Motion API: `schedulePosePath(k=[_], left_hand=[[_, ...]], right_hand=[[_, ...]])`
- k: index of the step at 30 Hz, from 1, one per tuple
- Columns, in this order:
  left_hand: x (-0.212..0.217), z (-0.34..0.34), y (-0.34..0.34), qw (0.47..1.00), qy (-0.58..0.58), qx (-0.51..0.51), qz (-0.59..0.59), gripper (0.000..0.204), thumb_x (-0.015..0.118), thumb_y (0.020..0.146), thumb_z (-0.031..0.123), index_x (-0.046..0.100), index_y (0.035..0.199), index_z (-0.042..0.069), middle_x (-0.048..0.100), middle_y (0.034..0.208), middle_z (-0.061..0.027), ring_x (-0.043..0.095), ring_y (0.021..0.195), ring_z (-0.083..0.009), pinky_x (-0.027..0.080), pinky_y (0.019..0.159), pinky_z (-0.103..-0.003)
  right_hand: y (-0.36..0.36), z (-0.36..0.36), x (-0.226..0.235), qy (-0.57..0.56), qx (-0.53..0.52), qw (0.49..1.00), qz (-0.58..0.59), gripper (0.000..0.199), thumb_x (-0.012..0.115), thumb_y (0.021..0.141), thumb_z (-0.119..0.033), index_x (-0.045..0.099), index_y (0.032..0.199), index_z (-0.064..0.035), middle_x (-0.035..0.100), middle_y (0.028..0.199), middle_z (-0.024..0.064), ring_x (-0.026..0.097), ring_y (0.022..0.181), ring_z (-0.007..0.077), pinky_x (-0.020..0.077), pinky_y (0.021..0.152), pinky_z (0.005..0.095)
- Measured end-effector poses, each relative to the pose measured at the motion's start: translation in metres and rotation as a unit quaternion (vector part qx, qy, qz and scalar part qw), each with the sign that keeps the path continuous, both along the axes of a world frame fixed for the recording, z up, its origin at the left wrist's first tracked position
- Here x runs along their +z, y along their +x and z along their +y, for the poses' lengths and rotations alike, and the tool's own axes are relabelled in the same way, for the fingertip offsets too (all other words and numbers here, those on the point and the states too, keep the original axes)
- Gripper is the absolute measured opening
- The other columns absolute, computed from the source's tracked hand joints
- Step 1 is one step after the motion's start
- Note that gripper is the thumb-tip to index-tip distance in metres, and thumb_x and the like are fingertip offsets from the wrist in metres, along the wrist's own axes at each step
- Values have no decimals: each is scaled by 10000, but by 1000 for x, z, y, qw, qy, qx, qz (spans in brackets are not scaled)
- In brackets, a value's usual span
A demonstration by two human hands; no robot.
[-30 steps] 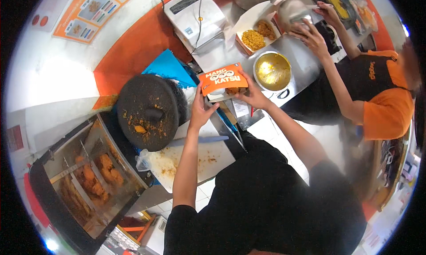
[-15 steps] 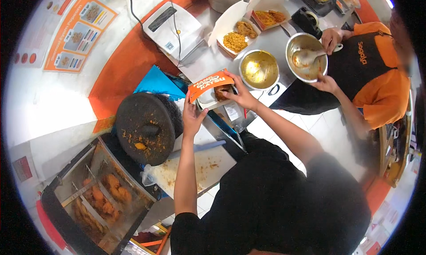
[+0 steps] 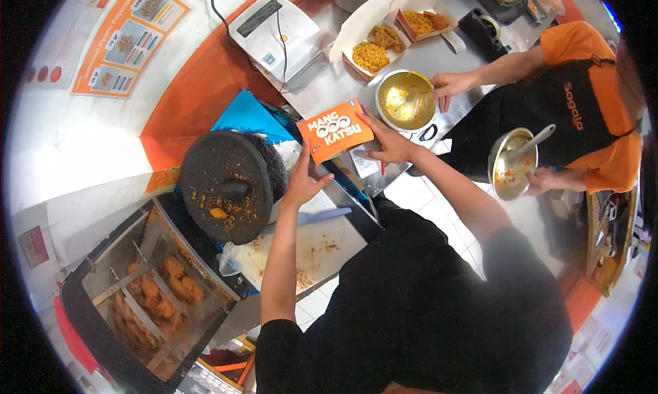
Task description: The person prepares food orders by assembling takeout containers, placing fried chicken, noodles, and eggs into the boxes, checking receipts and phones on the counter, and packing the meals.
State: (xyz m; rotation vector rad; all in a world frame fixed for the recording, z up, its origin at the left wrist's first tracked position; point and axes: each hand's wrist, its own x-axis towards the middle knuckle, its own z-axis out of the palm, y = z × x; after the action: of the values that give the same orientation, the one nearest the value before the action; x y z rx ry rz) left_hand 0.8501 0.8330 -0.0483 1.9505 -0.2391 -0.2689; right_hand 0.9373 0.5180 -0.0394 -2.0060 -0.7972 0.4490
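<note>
An orange-topped paper food box is held up between my two hands near the middle of the view, its lid lying flat over the top. My left hand grips the box's left side, thumb sticking out toward me. On the opposite side, my right hand holds the edge, with fingers at the far corner and the thumb near the front. What lies inside is hidden by the lid. Below the box are a white cutting board with crumbs and a blue-handled knife lying along its far edge.
A co-worker's hand touches a steel bowl on the counter; their other hand holds a second bowl with a spoon. Open boxes of noodles stand behind. At left are a round dark lid and a fried-chicken display case.
The box's lid has come down over the browned food that showed inside. The co-worker has lowered the spoon bowl toward their body and reached one hand to the other bowl.
</note>
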Motion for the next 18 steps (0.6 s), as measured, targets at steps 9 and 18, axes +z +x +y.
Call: schedulePosePath(k=[9,18], left_hand=[[7,10,11,991,126,-30,-26,783,594,997,291,146,1609,96,363,1552,-283,388,1417,-442,361,1145,-450],[20,6,17,976,182,-73,-91,728,619,975,254,253,1590,117,540,1349,-284,558,1175,-469,478,976,-486]], right_hand=[[-5,9,1,-44,2,999,-27,1125,687,908,-467,-72,1579,20,41,1638,309,151,1523,420,171,1242,406],[6,-2,-3,-97,21,992,-78,830,575,996,-377,97,1610,-87,185,1601,328,379,1400,484,337,1175,439]])
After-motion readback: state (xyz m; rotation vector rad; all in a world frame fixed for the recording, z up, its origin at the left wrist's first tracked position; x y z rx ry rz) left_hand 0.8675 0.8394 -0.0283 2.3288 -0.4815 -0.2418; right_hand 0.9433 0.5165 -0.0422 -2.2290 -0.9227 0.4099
